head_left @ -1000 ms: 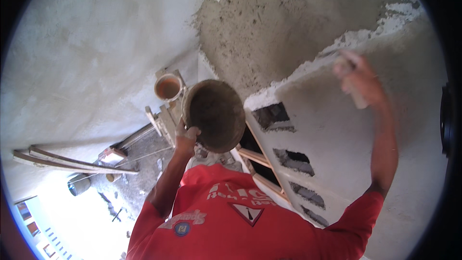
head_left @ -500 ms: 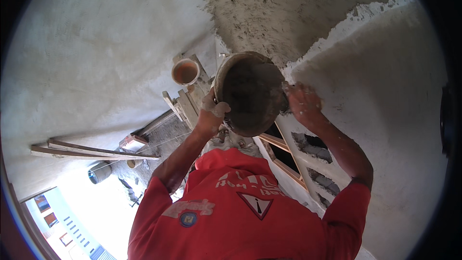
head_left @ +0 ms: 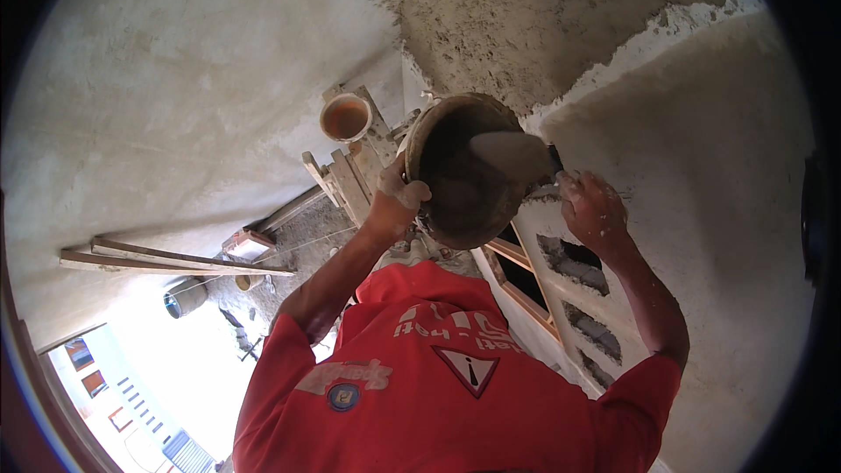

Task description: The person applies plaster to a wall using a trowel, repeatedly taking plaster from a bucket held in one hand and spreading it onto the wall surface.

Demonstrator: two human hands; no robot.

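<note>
A mortar-crusted bucket (head_left: pixel 469 226) is tipped so that its dark mouth faces up toward me. My left hand (head_left: pixel 399 201) is closed on the near left rim, thumb over the edge and fingers behind. On the right, my right hand (head_left: pixel 596 210) is wrapped around the handle of a trowel (head_left: pixel 512 156). The trowel's grey, mortar-smeared blade points left across the bucket's mouth. How much mortar lies inside is too dark to tell. Spots of mortar cling to both hands.
Rough mortar (head_left: pixel 517 26) covers part of the wall ahead, beside smoother grey plaster. A second bucket (head_left: pixel 345 117), orange inside, stands among wooden planks (head_left: pixel 350 182). Long boards (head_left: pixel 175 261) lean at left, above a barrel (head_left: pixel 186 298). A wooden frame (head_left: pixel 526 285) is below right.
The trowel blade, earlier down in the dark of the bucket, now shows across its mouth. My right hand has moved rightward. My left hand keeps its hold on the rim.
</note>
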